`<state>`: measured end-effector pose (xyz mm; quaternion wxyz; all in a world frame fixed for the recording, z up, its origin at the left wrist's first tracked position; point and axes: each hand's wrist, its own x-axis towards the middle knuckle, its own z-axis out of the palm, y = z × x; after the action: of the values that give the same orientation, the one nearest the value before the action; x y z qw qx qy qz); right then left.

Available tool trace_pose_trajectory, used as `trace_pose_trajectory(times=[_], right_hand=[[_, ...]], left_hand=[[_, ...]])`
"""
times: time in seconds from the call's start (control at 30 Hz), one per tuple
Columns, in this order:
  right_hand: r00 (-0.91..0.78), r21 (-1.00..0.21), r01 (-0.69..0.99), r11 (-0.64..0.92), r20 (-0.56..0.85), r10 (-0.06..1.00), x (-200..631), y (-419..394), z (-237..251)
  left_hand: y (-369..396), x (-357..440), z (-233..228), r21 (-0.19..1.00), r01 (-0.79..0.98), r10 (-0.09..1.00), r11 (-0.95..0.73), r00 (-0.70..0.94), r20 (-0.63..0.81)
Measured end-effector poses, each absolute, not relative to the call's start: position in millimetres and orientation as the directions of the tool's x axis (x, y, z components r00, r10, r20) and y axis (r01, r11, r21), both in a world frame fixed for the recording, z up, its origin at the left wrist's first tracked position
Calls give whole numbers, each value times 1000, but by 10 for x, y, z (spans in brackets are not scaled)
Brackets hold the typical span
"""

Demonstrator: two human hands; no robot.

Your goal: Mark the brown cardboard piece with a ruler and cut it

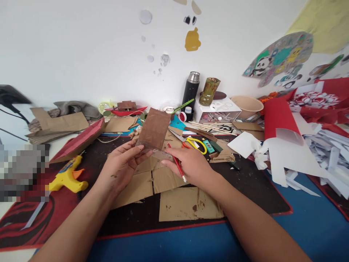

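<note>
Brown cardboard (pixel 155 125), ten o'clock from the right hand (pixel 192 162), is pinched by the left hand (pixel 124 158). The right pinches a clear strip (pixel 159 153), red pencil (pixel 179 165) tucked alongside; crowded fingers could let the strip slip askew.

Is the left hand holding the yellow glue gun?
No, the yellow glue gun rests on the mat, apart from the left hand.

A craft corner, I'd say, in a home or small studio: a blue table (pixel 302 205) backs onto a white wall (pixel 89 47) with cartoon stickers (pixel 262 67), a yellow glue gun (pixel 67 178) lies toward its left edge, scissors (pixel 201 146) and cut cardboard (pixel 188 203) mid-table, paper scraps (pixel 334 160) heaped along the right.
</note>
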<state>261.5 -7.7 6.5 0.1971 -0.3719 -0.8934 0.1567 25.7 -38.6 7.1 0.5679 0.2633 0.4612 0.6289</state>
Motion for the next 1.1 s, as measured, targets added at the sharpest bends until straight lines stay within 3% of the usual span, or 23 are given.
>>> trace_pose_trajectory(times=[0.47,0.83,1.1], right_hand=[[-640,-421,603,678,252,726,2613,-66,36],[-648,-401,645,651,166,743,2601,-83,90],[-602,-481,589,650,275,749,2611,-57,28]], left_hand=[[-365,244,72,912,-405,950,69,-253,-184],[-379,293,72,913,-404,947,50,-270,-171],[-364,270,91,900,-435,930,11,-327,-170]])
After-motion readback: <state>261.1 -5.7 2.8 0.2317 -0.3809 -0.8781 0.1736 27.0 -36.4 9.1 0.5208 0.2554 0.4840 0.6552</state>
